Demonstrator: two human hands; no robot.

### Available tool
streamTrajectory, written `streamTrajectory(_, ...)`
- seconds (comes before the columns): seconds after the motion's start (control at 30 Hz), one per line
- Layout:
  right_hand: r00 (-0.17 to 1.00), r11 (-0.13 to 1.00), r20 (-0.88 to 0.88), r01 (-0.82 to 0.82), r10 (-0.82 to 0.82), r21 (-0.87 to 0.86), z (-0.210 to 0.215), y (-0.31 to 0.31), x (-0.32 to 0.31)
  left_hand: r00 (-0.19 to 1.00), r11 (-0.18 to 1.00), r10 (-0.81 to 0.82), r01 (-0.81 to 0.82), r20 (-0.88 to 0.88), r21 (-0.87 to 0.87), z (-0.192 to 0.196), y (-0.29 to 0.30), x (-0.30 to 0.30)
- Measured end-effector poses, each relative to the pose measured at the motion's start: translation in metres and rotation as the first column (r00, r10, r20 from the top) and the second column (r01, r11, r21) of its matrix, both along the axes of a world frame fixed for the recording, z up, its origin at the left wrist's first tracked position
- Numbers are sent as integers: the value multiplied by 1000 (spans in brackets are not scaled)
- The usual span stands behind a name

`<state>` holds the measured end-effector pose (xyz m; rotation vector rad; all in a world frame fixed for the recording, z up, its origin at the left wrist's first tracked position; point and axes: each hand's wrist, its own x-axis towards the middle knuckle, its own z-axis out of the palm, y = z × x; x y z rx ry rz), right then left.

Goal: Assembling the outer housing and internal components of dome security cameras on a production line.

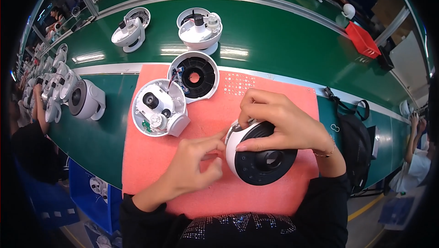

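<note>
My right hand grips a round white camera housing with a black front from above. Its thumb lies across the black face, and the bent fingers reach over the top edge. At the housing's left side, my left hand has its index finger stretched to the white rim; the thumb is bent and apart, with nothing visible between the fingers. To the upper left, an opened camera housing shows a lens and white inner parts. Thin wires join it to a white ring-shaped cover with a black inside.
A pink foam mat lies under the work, with small clear dots in rows. Two opened cameras stand on the green conveyor beyond. Finished-looking cameras crowd the left; a black bag and red bin are right. Other people work nearby.
</note>
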<state>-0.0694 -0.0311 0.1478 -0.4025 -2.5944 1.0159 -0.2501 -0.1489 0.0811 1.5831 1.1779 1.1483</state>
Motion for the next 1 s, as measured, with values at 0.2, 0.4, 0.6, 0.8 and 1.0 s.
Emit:
streamTrajectory(0.2,992,988,29,120,-124,93,0,-9,-5,918,997,44,-15,-395,76,35,1,8)
streamTrajectory(0.4,938,902,-41,342,-344,264,-4,-12,21,870,998,-70,62,-489,-33,32,2,5)
streamTrajectory(0.6,905,949,341,302,-255,-90,-2,-13,65,953,995,-59,31,-297,-98,31,-1,9)
streamTrajectory(0.8,919,925,285,333,-274,-183,-6,-6,62,929,996,-47,16,-368,-85,33,2,9)
streamTrajectory(1.0,918,920,253,353,-306,-167,-18,13,44,792,982,-98,-21,-602,-187,30,19,3)
